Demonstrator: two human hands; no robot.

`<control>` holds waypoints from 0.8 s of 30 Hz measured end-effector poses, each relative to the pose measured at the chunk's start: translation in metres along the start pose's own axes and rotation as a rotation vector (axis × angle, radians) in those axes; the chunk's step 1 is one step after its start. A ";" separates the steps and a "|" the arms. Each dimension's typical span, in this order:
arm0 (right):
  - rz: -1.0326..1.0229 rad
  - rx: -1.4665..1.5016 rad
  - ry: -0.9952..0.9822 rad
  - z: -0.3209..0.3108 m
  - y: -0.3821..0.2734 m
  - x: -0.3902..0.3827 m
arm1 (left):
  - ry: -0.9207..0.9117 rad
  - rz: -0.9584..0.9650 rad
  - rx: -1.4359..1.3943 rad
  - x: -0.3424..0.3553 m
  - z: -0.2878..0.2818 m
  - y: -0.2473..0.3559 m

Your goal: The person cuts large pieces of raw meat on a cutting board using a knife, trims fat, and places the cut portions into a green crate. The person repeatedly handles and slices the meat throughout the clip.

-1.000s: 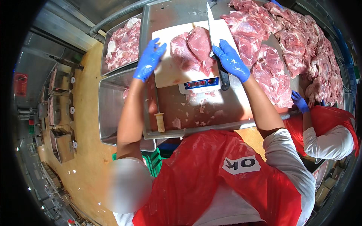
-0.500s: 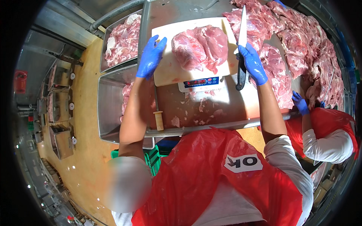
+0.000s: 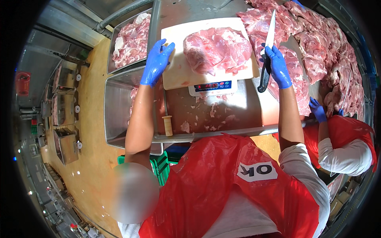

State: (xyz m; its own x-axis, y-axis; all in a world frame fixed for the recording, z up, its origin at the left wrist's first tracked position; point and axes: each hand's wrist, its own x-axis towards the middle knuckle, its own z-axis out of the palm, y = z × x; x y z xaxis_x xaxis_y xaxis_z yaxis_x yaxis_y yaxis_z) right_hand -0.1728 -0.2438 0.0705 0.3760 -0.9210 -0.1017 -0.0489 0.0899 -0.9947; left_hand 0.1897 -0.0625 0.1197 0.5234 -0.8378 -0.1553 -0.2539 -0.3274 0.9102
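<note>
A large piece of raw pink meat (image 3: 217,49) lies spread on a white cutting board (image 3: 174,75). The board rests on a digital scale (image 3: 214,86) with a lit display. My left hand (image 3: 158,63), in a blue glove, is at the board's left edge, its fingers apart and holding nothing. Gripped in my right hand (image 3: 277,67), also gloved in blue, is a knife (image 3: 270,33) with a black handle. Its blade points away from me, to the right of the board and above other meat. On the steel table, a wooden-handled rod (image 3: 168,126) lies left of the scale.
Piles of raw meat (image 3: 321,47) cover the table's right side. Steel bins (image 3: 119,107) stand at the left, one filled with meat. Small scraps (image 3: 213,111) lie before the scale. At the right, a co-worker in a red apron (image 3: 343,129) reaches toward the meat.
The meat has opened out flat and reaches farther right across the board. My right hand has shifted right with the knife, and my left hand slightly left and nearer.
</note>
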 end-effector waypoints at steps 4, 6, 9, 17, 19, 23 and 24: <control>0.031 0.106 0.008 -0.004 0.003 0.004 | -0.025 -0.014 -0.006 -0.005 0.008 -0.003; 0.052 0.169 0.012 -0.003 0.002 0.009 | -0.046 0.009 -0.045 -0.010 0.015 -0.005; 0.071 0.194 -0.007 -0.005 0.004 0.019 | -0.033 0.078 0.080 -0.004 0.021 -0.020; 0.131 0.258 -0.098 -0.011 0.012 0.037 | -0.029 0.123 0.045 -0.009 0.031 -0.012; 0.166 0.320 -0.133 -0.010 0.020 0.044 | -0.014 0.175 0.071 -0.011 0.043 -0.012; 0.184 0.409 -0.185 0.015 0.001 0.034 | -0.030 0.346 0.032 -0.012 0.080 -0.024; 0.216 0.397 -0.200 0.017 0.005 0.039 | -0.006 0.355 0.062 -0.006 0.089 -0.035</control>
State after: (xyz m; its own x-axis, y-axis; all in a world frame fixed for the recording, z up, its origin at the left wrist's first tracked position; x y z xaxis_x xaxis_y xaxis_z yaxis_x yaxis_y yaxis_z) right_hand -0.1427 -0.2729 0.0610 0.5679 -0.7784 -0.2674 0.1963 0.4436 -0.8744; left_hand 0.1232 -0.0846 0.0552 0.3888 -0.9066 0.1639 -0.4683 -0.0413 0.8826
